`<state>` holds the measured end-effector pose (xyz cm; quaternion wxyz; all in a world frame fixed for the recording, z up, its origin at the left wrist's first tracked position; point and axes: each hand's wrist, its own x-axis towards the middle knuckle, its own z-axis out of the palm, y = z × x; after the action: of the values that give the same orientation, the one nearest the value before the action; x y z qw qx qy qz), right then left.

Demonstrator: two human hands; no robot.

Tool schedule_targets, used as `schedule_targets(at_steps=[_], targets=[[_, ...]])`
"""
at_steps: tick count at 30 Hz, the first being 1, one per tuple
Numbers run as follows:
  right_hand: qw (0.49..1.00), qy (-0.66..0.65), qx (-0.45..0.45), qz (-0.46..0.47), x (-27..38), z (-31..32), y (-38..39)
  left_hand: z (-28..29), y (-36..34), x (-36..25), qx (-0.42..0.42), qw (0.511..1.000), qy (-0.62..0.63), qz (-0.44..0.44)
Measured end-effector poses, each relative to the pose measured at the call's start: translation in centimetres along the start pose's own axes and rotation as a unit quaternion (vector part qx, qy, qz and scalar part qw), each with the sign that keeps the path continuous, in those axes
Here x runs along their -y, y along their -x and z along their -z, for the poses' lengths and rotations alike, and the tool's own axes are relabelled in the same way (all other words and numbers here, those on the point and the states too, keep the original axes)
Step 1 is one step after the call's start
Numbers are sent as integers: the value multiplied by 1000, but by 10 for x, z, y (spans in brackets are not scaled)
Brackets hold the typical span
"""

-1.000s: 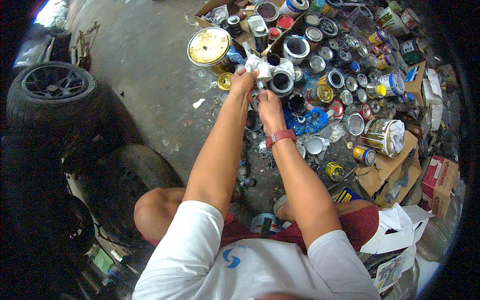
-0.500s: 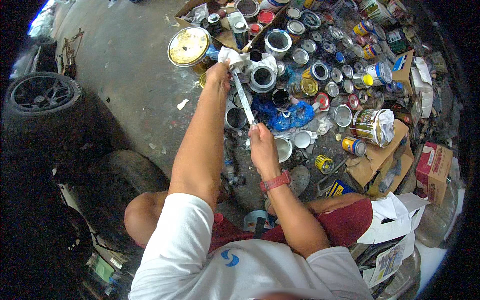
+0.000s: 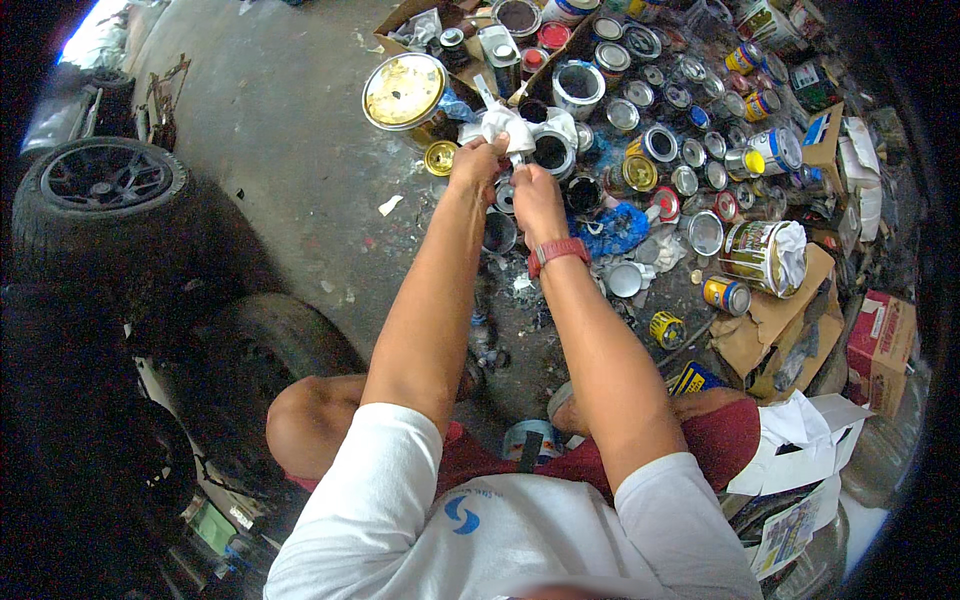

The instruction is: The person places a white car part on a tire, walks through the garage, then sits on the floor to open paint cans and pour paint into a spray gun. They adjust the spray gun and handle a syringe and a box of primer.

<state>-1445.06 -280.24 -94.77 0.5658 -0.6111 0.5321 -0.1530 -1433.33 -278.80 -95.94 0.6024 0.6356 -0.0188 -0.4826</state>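
My left hand (image 3: 480,165) is closed round a crumpled white rag (image 3: 503,128), which is wrapped about a long, flat, pale stir stick (image 3: 484,92). One end of the stick juts out beyond the rag, away from me. My right hand (image 3: 540,200), with a red band on its wrist, grips the near end close beside the left. Both hands are held out over the paint cans. Just right of the rag stands an open grey can (image 3: 552,150), and a large can with a stained yellowish lid (image 3: 405,90) is to the left.
Many paint cans and tins crowd the floor on the right, among them an open can (image 3: 578,85) and a dripped can stuffed with white paper (image 3: 765,255). A blue plastic bag (image 3: 615,230) lies among them. Flattened cardboard (image 3: 790,320) is at right; a car wheel (image 3: 105,185) is at left.
My right hand has moved up and away from me, meeting the left. More of the stick now shows beyond the rag, less between my hands. The view has shifted slightly.
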Motion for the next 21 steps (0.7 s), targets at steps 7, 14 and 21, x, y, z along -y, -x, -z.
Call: schedule_targets(at_steps=[7,14,21], targets=[[999,-31,27,29,-8,-2,15,-3,-33,-3,-105,990,95,-16],[999,-36,36,15,-35,28,93,17,-86,15,-129,984,94,79],[999,43,20,-21,-21,96,161,27,-103,28,-64,986,128,87]])
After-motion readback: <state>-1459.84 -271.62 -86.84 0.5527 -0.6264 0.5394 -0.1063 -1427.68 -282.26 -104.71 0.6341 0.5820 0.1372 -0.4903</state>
